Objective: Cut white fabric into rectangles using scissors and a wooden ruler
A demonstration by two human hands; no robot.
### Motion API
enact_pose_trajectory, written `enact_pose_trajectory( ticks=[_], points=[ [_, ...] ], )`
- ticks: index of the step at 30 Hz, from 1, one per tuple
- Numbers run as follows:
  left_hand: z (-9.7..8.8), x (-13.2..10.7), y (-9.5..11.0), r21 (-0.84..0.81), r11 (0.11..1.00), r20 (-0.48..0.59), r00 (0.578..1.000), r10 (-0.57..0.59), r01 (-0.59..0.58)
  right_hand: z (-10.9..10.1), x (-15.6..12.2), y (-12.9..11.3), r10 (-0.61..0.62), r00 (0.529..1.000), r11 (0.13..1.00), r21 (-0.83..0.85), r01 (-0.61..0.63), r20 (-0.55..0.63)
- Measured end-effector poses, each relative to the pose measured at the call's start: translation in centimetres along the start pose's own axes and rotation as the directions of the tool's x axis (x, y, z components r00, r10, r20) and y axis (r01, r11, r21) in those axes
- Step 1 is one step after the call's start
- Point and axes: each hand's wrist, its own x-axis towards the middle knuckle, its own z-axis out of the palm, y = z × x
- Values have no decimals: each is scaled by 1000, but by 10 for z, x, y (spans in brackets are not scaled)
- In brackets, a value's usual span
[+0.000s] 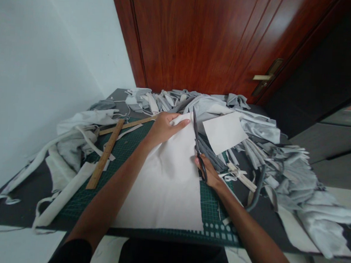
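Note:
A sheet of white fabric (pixel 166 186) lies flat on a green cutting mat (pixel 215 213). My left hand (pixel 163 129) grips the sheet's far edge, fingers closed on it. My right hand (pixel 208 171) is wrapped round the handles of dark scissors (pixel 196 138), whose blades point away along the sheet's right edge. A cut white rectangle (pixel 224 132) lies just right of the blades.
Two wooden rulers (pixel 105 155) lie on the mat's left side. Heaps of grey and white fabric scraps (pixel 294 174) ring the table at the left, back and right. A red-brown door (pixel 217 39) with a brass handle (pixel 263 77) stands behind.

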Motion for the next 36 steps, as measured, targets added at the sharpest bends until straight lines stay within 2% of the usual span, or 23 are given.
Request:
enact_pose_trajectory(
  ticks=[14,30,36],
  points=[
    [-3,2,-3,7,1000,4,1000,6,-6,2,0,-6,23,997,1000,20,-21,-68],
    [-6,0,1,-1,1000,1,1000,8,-8,4,-3,2,43,988,997,64,-34,-149],
    [-13,1,3,19,1000,-24,999,24,-23,-4,-6,7,52,991,996,74,-43,-122]
  ],
)
